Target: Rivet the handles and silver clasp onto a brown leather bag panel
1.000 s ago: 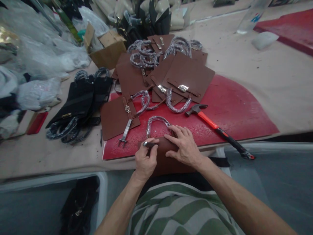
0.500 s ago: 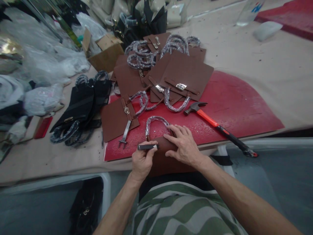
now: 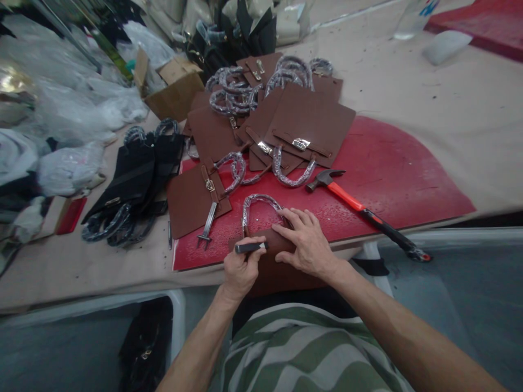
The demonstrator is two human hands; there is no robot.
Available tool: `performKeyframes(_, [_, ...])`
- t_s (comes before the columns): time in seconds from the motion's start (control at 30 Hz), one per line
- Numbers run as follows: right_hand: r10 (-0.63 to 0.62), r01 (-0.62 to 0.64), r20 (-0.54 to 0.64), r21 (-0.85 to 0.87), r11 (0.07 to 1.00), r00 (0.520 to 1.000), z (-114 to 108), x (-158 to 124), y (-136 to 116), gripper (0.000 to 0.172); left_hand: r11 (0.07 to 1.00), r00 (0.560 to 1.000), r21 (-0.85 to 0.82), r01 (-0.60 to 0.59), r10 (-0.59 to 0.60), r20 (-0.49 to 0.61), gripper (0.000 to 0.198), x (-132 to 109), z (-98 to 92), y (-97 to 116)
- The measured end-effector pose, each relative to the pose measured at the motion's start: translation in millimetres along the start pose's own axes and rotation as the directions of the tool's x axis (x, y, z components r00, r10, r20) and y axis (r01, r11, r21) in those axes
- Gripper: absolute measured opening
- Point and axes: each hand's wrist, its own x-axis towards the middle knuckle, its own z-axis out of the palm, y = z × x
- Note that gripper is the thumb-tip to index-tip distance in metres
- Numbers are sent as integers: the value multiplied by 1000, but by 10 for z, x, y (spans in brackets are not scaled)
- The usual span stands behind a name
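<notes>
My left hand (image 3: 241, 272) is closed around a short, black, pen-like tool (image 3: 247, 247) with a pale mark near its right end. It works at the upper edge of a brown leather bag panel (image 3: 272, 269) at the table's front edge. A plastic-wrapped handle (image 3: 257, 198) arches up from that panel. My right hand (image 3: 304, 242) lies on the panel with its fingers spread, fingertips by the handle's right base. What the tool's tip touches is hidden by my left fingers.
A claw hammer (image 3: 359, 209) lies right on the red board (image 3: 392, 163). To the left are a forked metal tool (image 3: 207, 226) and a brown panel (image 3: 186, 204). More brown panels (image 3: 314, 120) pile up behind. Black bags (image 3: 126, 174) and a cardboard box (image 3: 175, 90) stand farther left.
My left hand has shifted slightly right along the panel's edge with the black pen-like tool. My right hand has stayed nearly in place.
</notes>
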Motion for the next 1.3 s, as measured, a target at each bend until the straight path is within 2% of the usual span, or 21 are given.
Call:
performKeyframes(0.27, [1,-1,-4,9,1000,1000,-10,0,1,77,992,993,56,-113,114,-14,10,49,47,38])
performKeyframes(0.47, [-39,39,-6,68,997,999,-7,0,25,82,992,995,64,-104,103,16,10,57,83,22])
performKeyframes(0.53, [-60,67,-56,140,988,997,-49,-13,92,77,993,994,55,-106,105,30,10,57,94,4])
performKeyframes(0.6, [-15,43,-170,159,986,985,-137,-45,204,61,994,994,39,-104,102,39,10,58,104,-11])
performKeyframes(0.67, [99,-88,-271,52,995,957,-268,-94,346,46,995,995,19,-95,94,40,12,60,111,-19])
performKeyframes(0.7, [163,-182,-284,-44,982,945,-343,-121,418,42,996,995,11,-90,90,38,12,61,114,-19])
performKeyframes(0.8, [347,-389,-180,-354,850,921,-561,-183,592,33,997,996,-6,-77,77,41,13,66,122,-8])
performKeyframes(0.9, [458,-419,-46,-490,764,888,-708,-175,680,24,998,997,-19,-58,59,48,12,76,131,11])
performKeyframes(0.97, [547,-521,-33,-355,776,837,-770,-132,719,23,998,998,-28,-48,49,45,11,85,139,21])
performKeyframes(1.03, [647,-644,-1,-97,759,762,-824,-84,759,18,998,998,-39,-42,43,38,11,89,151,24])
performKeyframes(1.1, [694,-702,108,117,702,712,-878,-61,784,5,998,999,-50,-40,41,26,11,87,166,18])
performKeyframes(1.13, [688,-709,172,188,680,705,-904,-65,781,2,998,999,-53,-39,40,20,12,83,174,14])
performKeyframes(1.2, [647,-709,292,326,625,704,-950,-110,728,9,998,999,-51,-35,35,12,13,75,189,4])
performKeyframes(1.3, [578,-702,410,514,493,706,-1029,-218,515,18,999,1000,-45,-28,28,0,14,68,202,3])
